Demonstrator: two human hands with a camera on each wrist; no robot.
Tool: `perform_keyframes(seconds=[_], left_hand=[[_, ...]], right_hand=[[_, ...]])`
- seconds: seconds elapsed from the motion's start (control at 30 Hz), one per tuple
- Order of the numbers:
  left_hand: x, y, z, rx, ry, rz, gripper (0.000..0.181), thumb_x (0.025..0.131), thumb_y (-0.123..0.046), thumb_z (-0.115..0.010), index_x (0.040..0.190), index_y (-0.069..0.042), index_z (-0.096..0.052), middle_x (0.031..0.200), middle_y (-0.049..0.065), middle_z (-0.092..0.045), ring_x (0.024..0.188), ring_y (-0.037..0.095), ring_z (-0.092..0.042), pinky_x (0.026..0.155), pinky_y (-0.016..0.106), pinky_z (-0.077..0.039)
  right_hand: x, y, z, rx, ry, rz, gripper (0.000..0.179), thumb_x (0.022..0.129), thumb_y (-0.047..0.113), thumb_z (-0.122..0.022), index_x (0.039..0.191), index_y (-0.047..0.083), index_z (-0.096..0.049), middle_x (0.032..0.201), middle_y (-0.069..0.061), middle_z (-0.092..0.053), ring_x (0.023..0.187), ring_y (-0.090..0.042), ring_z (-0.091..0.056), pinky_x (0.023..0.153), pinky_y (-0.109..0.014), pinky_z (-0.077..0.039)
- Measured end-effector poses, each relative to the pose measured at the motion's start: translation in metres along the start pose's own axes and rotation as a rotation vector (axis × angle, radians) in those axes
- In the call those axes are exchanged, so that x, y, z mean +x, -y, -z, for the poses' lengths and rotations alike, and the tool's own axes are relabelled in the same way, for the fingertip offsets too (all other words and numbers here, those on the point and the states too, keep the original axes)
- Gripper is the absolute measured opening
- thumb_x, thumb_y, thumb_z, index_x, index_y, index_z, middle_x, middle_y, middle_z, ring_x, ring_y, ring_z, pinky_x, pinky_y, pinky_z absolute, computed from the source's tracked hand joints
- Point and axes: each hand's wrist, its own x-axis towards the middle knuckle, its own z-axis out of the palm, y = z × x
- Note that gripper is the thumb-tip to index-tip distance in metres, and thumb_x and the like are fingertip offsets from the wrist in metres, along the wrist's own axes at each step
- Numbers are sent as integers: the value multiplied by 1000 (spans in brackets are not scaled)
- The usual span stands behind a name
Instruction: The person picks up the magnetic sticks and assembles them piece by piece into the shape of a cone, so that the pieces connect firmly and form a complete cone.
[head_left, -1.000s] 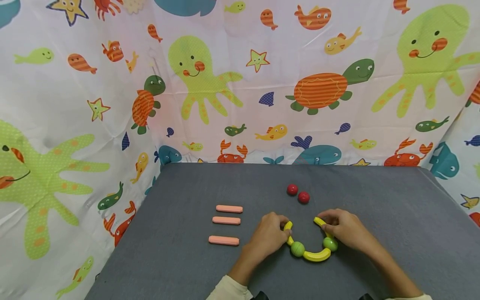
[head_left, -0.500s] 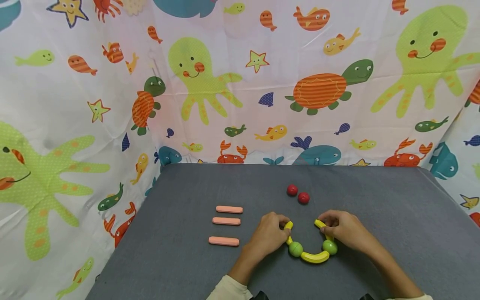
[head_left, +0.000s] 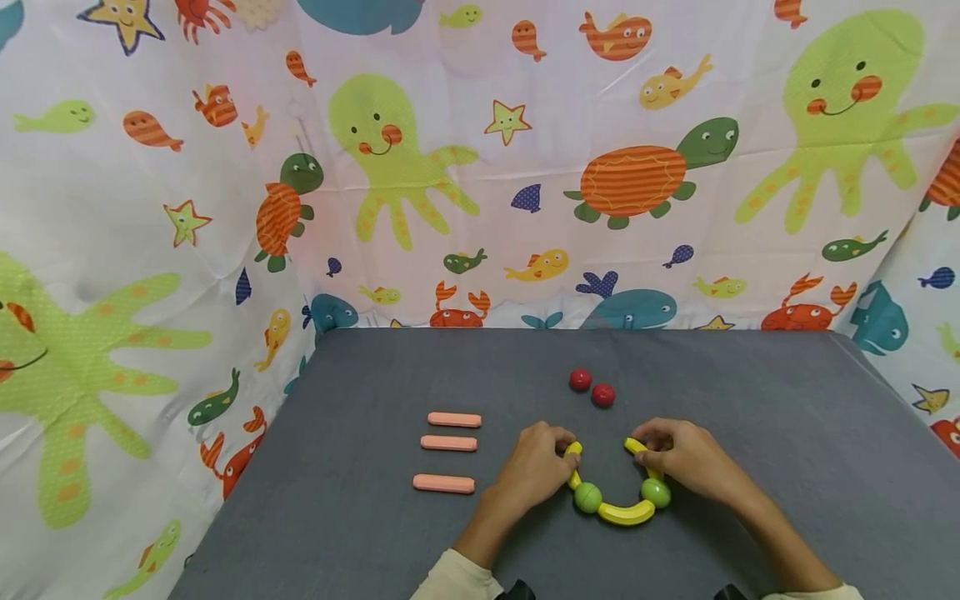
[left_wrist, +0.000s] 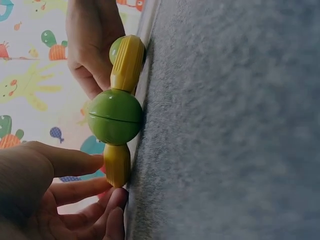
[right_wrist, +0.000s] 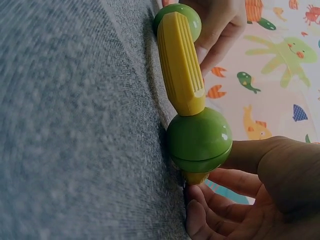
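A U-shaped chain of toy pieces lies on the grey cloth, made of curved yellow sticks joined by green balls. My left hand (head_left: 538, 467) pinches the left yellow stick (left_wrist: 117, 165) between thumb and fingers, beside the left green ball (head_left: 587, 497). At the other end, my right hand (head_left: 686, 457) pinches the right yellow stick (head_left: 634, 446), just beyond the right green ball (head_left: 656, 492). The middle yellow stick (head_left: 627, 514) bridges both balls on the near side. In the right wrist view, most of the held stick is hidden behind the right ball.
Two red balls (head_left: 603, 395) sit beyond the chain. Three straight pink sticks (head_left: 448, 443) lie in a loose column left of my left hand. The grey-covered table (head_left: 360, 533) meets a sea-animal printed curtain (head_left: 465, 183) at the back and sides.
Both hands keep their grip on the end sticks. The right ball and middle stick have shifted slightly towards me, and the left ball slightly left. The head view has turned a little right.
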Motion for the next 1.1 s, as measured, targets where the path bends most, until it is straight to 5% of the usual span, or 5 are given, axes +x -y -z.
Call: perform_keyframes(seconds=[0.33, 0.5, 0.63, 0.83, 1.1], left_hand=[[29, -6, 0, 82, -23, -109, 28, 99, -18, -76, 125, -8, -77, 106, 2, -68, 89, 7, -62, 78, 23, -53], [47, -11, 0, 69, -60, -181, 33, 101, -19, -75, 133, -14, -73, 118, 6, -65, 84, 6, -55, 71, 19, -48], [60, -17, -2, 71, -73, -218, 36, 102, -19, -74, 138, -17, -70, 130, 3, -63, 97, 11, -61, 80, 21, -52], [75, -25, -8, 104, -33, -208, 41, 103, -20, -73, 143, -18, -67, 141, -1, -64, 125, 15, -63, 103, 29, -53], [85, -26, -17, 176, 24, -167, 45, 103, -22, -72, 148, -20, -64, 145, 0, -63, 132, 17, -61, 107, 32, -52]], right_hand=[[-2, -2, -1, 12, -10, 7, 25, 93, 15, -80, 115, 5, -76, 86, -1, -63, 75, -17, -56, 60, -28, -44], [-1, -1, -1, 10, -12, 2, 25, 92, 16, -80, 114, 5, -76, 86, -1, -63, 75, -17, -56, 61, -28, -44], [-1, 0, 0, 11, -12, 0, 24, 93, 16, -79, 114, 5, -76, 86, -1, -63, 75, -18, -56, 61, -28, -44], [-1, -2, -1, 11, -17, 9, 24, 94, 16, -79, 115, 5, -76, 86, -1, -63, 75, -17, -57, 61, -28, -45], [-1, -1, -1, 16, -27, 21, 23, 92, 14, -79, 113, 5, -77, 83, 0, -63, 73, -17, -57, 59, -28, -45]])
